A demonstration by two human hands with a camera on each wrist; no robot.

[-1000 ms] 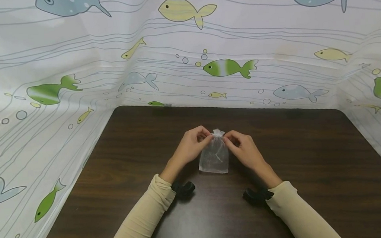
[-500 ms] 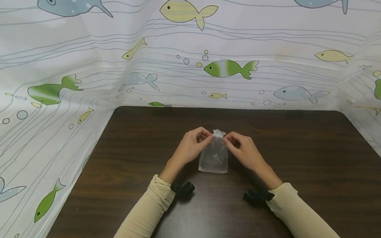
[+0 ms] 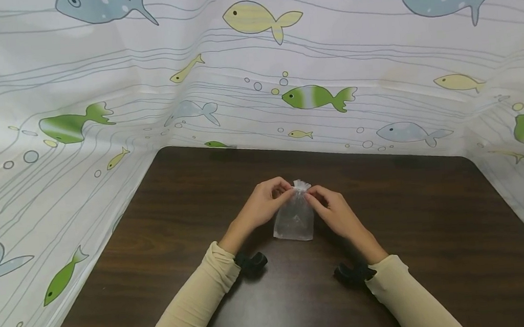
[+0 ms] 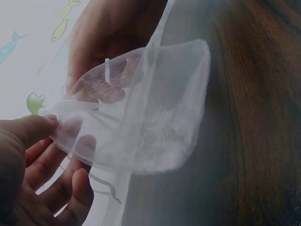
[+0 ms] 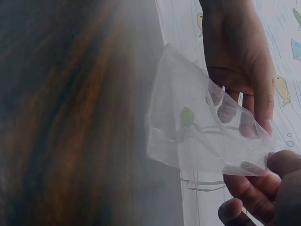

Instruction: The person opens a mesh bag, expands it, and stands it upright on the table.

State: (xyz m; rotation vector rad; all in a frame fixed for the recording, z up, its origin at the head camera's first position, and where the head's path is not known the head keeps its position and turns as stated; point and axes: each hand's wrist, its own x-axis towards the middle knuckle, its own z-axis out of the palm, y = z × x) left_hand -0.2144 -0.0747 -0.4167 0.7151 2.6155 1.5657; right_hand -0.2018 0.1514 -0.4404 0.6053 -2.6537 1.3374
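A small sheer white drawstring pouch (image 3: 293, 222) hangs between both hands, its ruffled top gathered. My left hand (image 3: 265, 201) pinches the gathered neck from the left, thumb in front and fingers behind. From the other side my right hand (image 3: 332, 206) pinches the same neck between thumb and fingers. In the left wrist view the pouch (image 4: 164, 117) is see-through, with fingers showing behind the mesh and a thin ribbon end dangling below. The right wrist view shows the pouch (image 5: 174, 108) with thin cord loops beneath it. I can make out no contents inside.
A dark wood-grain table (image 3: 177, 201) lies beneath the hands. White sheeting (image 3: 364, 58) printed with fish rises at the back and sides. Each wrist carries a black strapped device, one by the left cuff (image 3: 251, 263) and one by the right cuff (image 3: 354, 274).
Both hands stay almost in place on the pouch's neck. The right hand has shifted very slightly left, towards the left hand. The head view has tilted a little.
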